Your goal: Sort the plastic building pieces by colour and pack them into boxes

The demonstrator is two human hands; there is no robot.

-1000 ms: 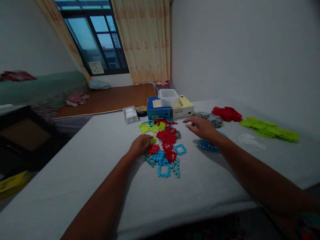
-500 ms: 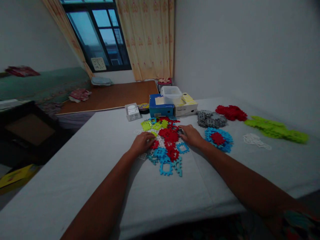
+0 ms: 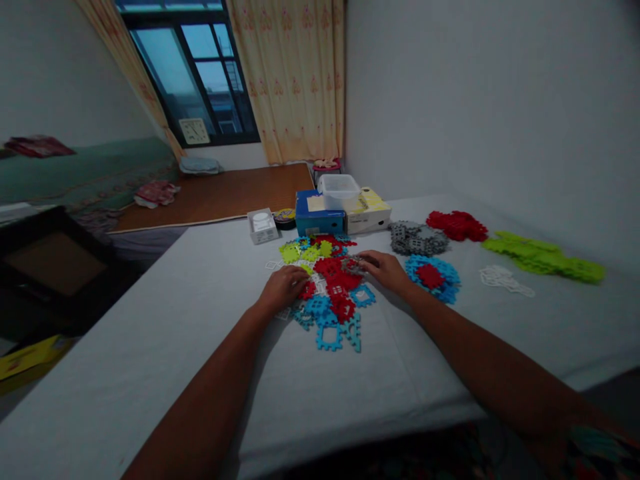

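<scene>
Left hand (image 3: 283, 289): curled at the left edge of the mixed tile pile (image 3: 320, 307); cannot tell whether it grips anything.
Right hand (image 3: 386, 270): fingertips pinching a grey toothed tile (image 3: 352, 265) over red tiles (image 3: 349, 281).
Mixed tile pile: before the blue box (image 3: 320, 223).
Grey heap (image 3: 419, 239): behind the blue heap (image 3: 449, 291).

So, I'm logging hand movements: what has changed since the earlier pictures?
The right hand has moved left and nearer the person, and now reaches a grey toothed plastic piece; whether it grips it is unclear. The left hand stays at the left edge of the mixed heap of coloured plastic pieces; the lime-green plastic pile lies as before.
</scene>
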